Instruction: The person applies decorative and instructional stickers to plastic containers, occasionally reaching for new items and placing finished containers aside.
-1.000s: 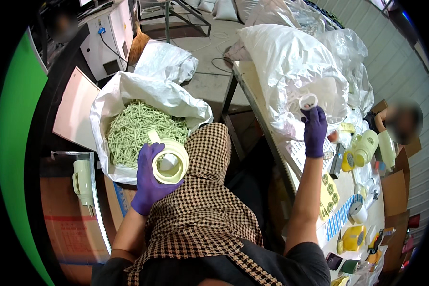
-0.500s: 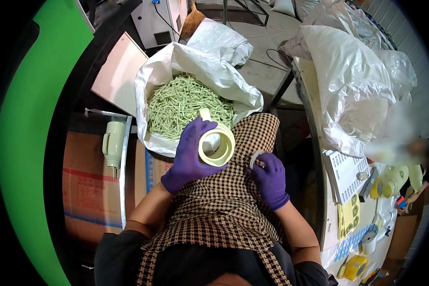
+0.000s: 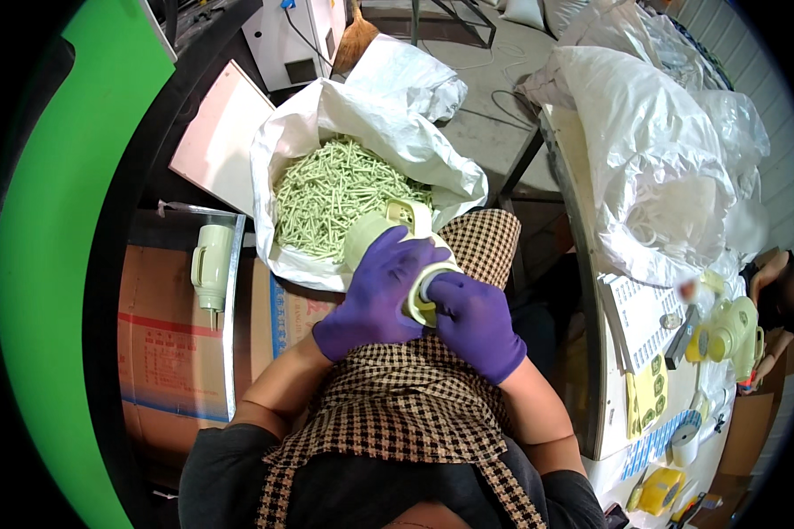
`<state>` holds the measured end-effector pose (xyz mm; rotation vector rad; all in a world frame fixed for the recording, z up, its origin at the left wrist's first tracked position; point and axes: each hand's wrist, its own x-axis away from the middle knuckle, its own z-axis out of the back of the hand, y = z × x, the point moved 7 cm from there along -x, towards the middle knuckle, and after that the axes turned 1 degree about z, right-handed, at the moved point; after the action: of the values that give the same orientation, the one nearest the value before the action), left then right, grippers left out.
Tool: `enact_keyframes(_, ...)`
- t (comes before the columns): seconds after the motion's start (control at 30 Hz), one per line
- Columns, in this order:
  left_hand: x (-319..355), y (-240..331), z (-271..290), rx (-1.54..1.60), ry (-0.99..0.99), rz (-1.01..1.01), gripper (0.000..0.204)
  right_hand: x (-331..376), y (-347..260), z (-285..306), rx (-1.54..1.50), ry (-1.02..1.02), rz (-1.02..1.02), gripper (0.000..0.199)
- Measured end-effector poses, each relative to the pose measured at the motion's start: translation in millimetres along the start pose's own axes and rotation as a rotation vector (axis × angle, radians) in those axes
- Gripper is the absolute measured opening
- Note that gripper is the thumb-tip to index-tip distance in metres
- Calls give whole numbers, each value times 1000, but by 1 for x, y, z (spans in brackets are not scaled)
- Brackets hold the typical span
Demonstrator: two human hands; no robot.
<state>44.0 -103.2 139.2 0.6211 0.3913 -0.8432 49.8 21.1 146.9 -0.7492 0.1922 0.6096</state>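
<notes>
My left hand (image 3: 378,296), in a purple glove, grips a pale green plastic jug body (image 3: 378,233) over my lap. My right hand (image 3: 475,322), also gloved in purple, presses against the jug's round open end, with a small white ring (image 3: 430,280) showing between its fingers and the jug's yellow-green rim. Both hands touch the jug above my checked apron (image 3: 415,397). Just beyond the hands a white sack (image 3: 388,132) stands open, filled with pale green plastic sticks (image 3: 326,189).
A pale green jug (image 3: 210,264) lies on cardboard boxes (image 3: 176,353) at my left. The table (image 3: 591,264) at my right carries white bags (image 3: 653,132), sticker sheets (image 3: 648,397), tape rolls (image 3: 679,436) and another green jug (image 3: 739,328). Another person's arm (image 3: 772,273) shows at the far right.
My right hand came back from the table with the small white ring and now meets the jug's open end. My left hand has turned the jug and lowered it toward my lap.
</notes>
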Motion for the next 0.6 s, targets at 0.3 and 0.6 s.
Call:
enact_keyframes(0.3, -4, 6, -7, 44, 96, 38, 90, 11, 10, -20, 145, 96, -78, 7)
enact_keyframes(0.6, 6, 9, -41, -129, 31, 127, 87, 42, 29, -51, -173, -59, -126, 24)
